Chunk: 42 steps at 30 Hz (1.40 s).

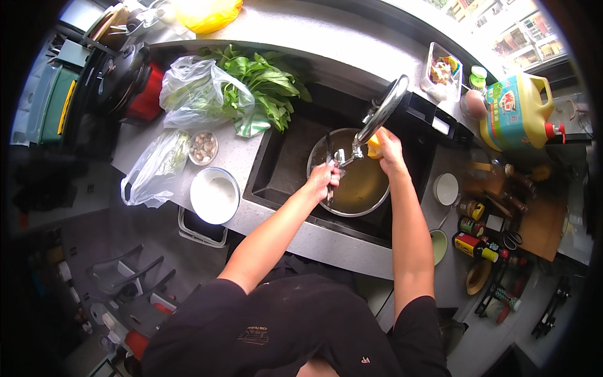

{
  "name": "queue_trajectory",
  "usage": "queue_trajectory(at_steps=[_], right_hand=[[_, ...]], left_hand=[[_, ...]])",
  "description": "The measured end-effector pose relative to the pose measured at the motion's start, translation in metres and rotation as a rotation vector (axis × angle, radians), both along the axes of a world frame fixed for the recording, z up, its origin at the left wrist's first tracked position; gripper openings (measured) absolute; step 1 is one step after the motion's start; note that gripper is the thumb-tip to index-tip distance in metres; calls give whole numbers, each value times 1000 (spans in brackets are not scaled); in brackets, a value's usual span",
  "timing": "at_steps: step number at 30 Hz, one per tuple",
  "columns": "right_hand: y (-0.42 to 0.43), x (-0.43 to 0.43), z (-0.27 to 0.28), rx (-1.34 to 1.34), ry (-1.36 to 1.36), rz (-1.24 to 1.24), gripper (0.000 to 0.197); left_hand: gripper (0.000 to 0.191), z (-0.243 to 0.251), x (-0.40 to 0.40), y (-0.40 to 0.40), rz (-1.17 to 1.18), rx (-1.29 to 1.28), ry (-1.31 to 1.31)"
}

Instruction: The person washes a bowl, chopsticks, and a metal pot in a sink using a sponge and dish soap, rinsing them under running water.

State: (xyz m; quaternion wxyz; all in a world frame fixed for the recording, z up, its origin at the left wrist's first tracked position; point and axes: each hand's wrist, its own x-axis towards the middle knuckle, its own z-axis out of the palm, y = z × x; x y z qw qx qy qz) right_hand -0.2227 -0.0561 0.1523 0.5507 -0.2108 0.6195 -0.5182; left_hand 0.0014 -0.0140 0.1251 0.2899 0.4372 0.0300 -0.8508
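Observation:
My left hand (325, 181) is closed around a dark, slim utensil (329, 143), held upright over the left side of a round metal basin (313, 155); its exact kind cannot be told. A yellow sponge or cloth (375, 145) is in the grip of my right hand (392, 151), at the basin's far right rim. Murky yellowish water (365, 186) fills part of the basin, which stands in a black sink (282, 160). Between my hands a chrome faucet (384, 110) arches over the basin and partly hides the sponge.
Leafy greens (261, 77), plastic bags of vegetables (202, 89), a tub of shellfish (203, 147) and a white bowl (215, 195) stand left. Rightward are a large oil jug (513, 110), a small bowl (445, 188), bottles (473, 246) and scissors (511, 239). A food tray (442, 73) sits behind.

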Motion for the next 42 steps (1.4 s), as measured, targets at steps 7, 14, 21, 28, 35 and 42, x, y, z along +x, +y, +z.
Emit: queue_trajectory(at_steps=[7, 14, 21, 28, 35, 42], right_hand=[[-10, 5, 7, -46, -110, -120, 46], [-1, 4, 11, -36, 18, -158, 44], [91, 11, 34, 43, -60, 80, 34], [155, 29, 11, 233, -172, 38, 36], [156, 44, 16, 226, -210, 24, 34], [151, 51, 31, 191, -205, 23, 34]], left_hand=[[29, 62, 63, 47, -202, -71, 93], [36, 93, 117, 47, -342, -224, 38], [44, 95, 267, 80, -426, -1343, -1210], [44, 103, 339, 90, -724, -1112, -1566], [49, 71, 349, 87, -663, -1278, -1719], [56, 76, 338, 84, -744, -1149, -1749]])
